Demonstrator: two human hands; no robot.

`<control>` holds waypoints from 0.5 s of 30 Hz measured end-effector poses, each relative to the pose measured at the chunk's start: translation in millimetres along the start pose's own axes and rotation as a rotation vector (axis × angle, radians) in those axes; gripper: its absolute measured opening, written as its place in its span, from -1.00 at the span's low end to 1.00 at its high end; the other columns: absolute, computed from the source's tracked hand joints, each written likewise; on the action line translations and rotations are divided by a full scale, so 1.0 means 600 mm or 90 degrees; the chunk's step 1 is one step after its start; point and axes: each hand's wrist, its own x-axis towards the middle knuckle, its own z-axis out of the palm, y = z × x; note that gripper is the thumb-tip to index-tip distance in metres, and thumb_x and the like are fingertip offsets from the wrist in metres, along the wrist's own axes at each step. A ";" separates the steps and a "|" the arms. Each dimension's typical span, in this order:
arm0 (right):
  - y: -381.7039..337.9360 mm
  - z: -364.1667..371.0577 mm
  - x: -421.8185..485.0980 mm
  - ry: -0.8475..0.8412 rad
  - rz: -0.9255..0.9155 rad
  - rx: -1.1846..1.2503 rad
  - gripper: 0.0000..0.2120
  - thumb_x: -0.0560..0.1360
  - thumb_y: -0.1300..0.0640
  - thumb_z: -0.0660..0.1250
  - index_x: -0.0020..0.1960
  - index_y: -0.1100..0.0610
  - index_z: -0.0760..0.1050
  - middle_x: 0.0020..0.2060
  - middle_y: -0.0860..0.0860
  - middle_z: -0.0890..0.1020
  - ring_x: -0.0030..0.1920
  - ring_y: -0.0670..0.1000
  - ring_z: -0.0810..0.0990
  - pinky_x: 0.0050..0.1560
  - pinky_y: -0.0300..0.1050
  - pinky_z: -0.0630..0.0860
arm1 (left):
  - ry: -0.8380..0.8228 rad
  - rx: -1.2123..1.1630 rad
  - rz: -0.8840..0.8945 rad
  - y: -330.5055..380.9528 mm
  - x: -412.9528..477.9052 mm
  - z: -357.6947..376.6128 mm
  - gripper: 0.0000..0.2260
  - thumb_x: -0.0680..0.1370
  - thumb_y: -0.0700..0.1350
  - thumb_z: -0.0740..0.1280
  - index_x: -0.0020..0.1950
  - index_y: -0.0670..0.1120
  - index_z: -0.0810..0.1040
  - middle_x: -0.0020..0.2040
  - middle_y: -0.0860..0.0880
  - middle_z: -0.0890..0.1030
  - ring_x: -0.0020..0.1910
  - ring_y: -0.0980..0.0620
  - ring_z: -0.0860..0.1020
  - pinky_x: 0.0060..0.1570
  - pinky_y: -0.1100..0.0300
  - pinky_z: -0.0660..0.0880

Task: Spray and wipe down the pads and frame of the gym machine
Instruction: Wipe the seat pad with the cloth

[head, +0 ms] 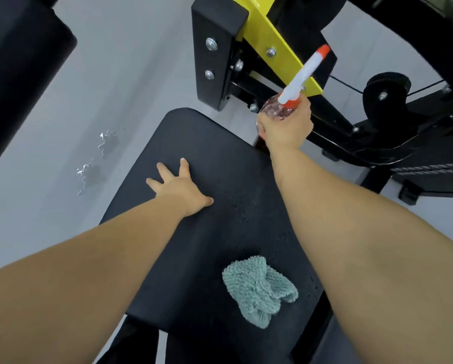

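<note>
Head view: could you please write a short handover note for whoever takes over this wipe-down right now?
Left hand: open, flat on the seat pad.
Right hand: holds the bottle past the pad's far corner, nozzle pointing away.
Cloth: loose on the pad's near part, untouched.
Done: droplets suggest the pad is sprayed.
To do: wipe the pad; spray and wipe the yellow frame and the rest.

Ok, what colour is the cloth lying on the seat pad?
Pale teal-green cloth, fluffy and bunched up, seen best in the head view.
</note>
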 end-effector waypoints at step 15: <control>0.038 -0.031 -0.008 -0.067 0.089 0.003 -0.10 0.18 0.09 0.59 0.42 0.13 0.23 0.30 0.04 0.36 0.29 0.04 0.40 0.33 0.01 0.35 | 0.047 -0.032 0.020 0.000 -0.016 0.009 -0.13 0.50 0.10 0.33 0.53 0.11 -0.28 0.53 -0.09 -0.32 0.48 -0.33 -0.24 0.35 -0.08 0.23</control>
